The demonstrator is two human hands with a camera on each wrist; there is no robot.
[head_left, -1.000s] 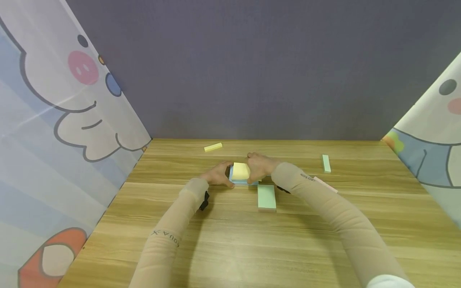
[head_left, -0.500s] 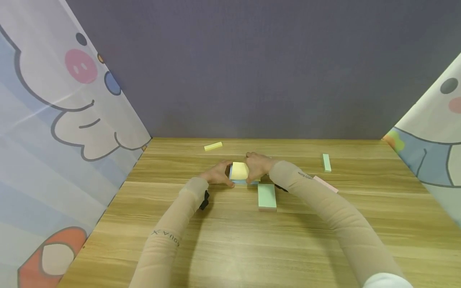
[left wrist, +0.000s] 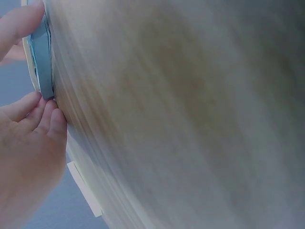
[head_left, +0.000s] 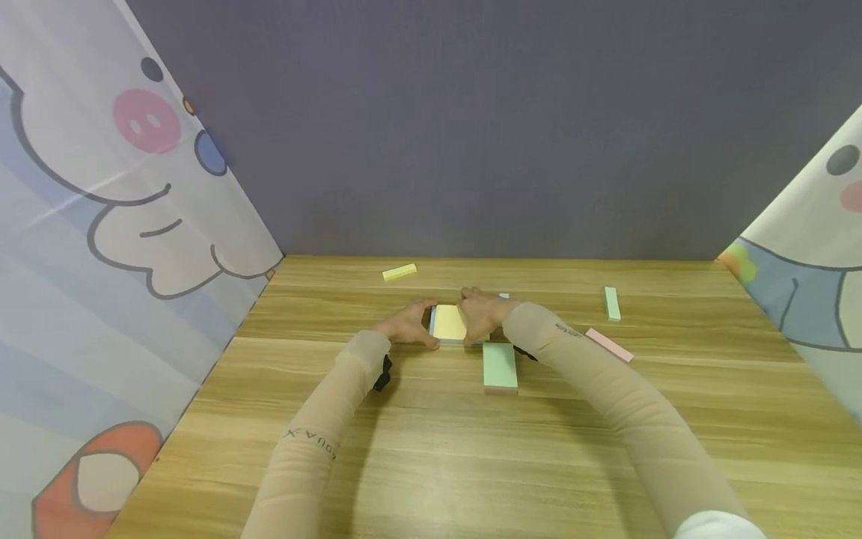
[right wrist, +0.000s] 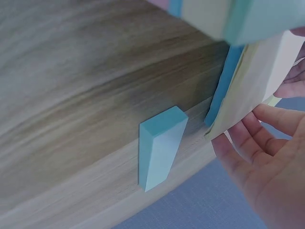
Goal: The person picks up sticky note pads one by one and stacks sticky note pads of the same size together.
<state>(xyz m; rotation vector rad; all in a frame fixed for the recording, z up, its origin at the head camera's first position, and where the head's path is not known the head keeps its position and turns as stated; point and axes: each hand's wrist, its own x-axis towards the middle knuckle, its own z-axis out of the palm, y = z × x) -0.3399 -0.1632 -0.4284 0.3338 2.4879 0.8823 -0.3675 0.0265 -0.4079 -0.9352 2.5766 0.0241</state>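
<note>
Yellow pad [head_left: 448, 322] on top of the blue pad [left wrist: 44, 62], towards the back of the bench [head_left: 438, 457]! The left hand [head_left: 407, 325] grips the blue pad's left side, thumb near, fingers far; the right hand [head_left: 481, 314] has the yellow pad's right side. Green pad [head_left: 500, 365] just in front, pink strip [head_left: 609, 345] off right, yellow strip [head_left: 399, 272] behind.

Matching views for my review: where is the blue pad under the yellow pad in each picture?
Head: blue pad, thin edge just below centre.
Left wrist: blue pad at upper left.
Right wrist: blue pad right of centre.
Shared landmark: yellow pad against it.
</note>
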